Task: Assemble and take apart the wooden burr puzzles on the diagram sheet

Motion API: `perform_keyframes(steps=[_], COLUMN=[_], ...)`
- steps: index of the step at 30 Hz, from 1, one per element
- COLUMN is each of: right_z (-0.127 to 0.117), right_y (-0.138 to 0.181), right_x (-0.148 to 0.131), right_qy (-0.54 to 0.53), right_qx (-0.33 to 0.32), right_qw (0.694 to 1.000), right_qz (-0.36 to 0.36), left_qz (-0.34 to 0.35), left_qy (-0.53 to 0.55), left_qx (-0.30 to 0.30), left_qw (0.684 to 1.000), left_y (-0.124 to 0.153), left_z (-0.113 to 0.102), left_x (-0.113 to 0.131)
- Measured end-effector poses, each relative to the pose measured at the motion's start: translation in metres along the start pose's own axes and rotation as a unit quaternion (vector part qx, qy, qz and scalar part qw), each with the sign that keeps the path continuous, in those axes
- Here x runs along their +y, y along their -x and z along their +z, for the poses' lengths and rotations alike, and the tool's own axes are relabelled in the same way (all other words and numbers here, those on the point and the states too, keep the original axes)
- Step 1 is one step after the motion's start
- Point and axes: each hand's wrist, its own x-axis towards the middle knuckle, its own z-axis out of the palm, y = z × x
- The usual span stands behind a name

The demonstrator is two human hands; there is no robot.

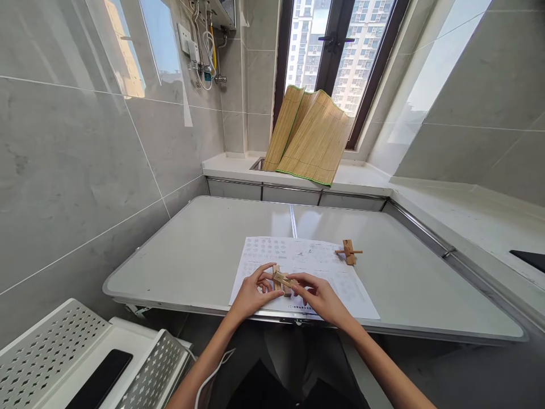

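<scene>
Small notched wooden puzzle blocks point(276, 278) are between my two hands, low over a printed sheet point(327, 267) near the table's front edge. My left hand point(254, 291) has its thumb and fingers closed on the left side of these pieces. From the right, my right hand point(317, 294) pinches the end of a small wooden piece point(284, 279) that lies slantwise across the others. My fingers partly hide how the pieces fit together. Right of the sheet's far corner, another wooden puzzle piece assembly point(348, 252) lies crossed by a thin stick.
The white folding table point(191, 250) stands against a ledge with a metal rail point(289, 188). A bamboo mat point(315, 136) leans by the window. At lower left, a white perforated rack point(55, 341) holds a black phone point(102, 378). A white cable point(213, 372) runs by my left forearm.
</scene>
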Motion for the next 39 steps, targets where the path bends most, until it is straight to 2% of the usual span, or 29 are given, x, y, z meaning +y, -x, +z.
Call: perform_keyframes(steps=[5, 14, 20, 31, 39], right_z=[0.009, 0.006, 0.006, 0.011, 0.017], right_y=[-0.015, -0.025, -0.031, -0.036, -0.035], right_x=[-0.004, -0.004, -0.001, 0.009, 0.019], right_qy=[0.013, 0.085, 0.082, 0.017, -0.012], right_qx=[-0.019, 0.001, -0.009, 0.032, 0.063], right_qw=[1.000, 0.996, 0.996, 0.999, 0.998], right_qz=[-0.014, -0.035, -0.035, 0.006, 0.019], left_qz=[0.003, -0.004, -0.004, 0.010, 0.018], left_qy=[0.005, 0.009, 0.008, 0.031, 0.042], left_qx=[-0.001, 0.004, 0.007, -0.011, -0.010], left_qw=[1.000, 1.000, 1.000, 0.999, 0.999], left_y=[0.000, -0.001, -0.001, -0.002, -0.005], left_z=[0.000, 0.001, 0.002, 0.001, 0.002], left_x=[0.001, 0.002, -0.001, 0.005, 0.000])
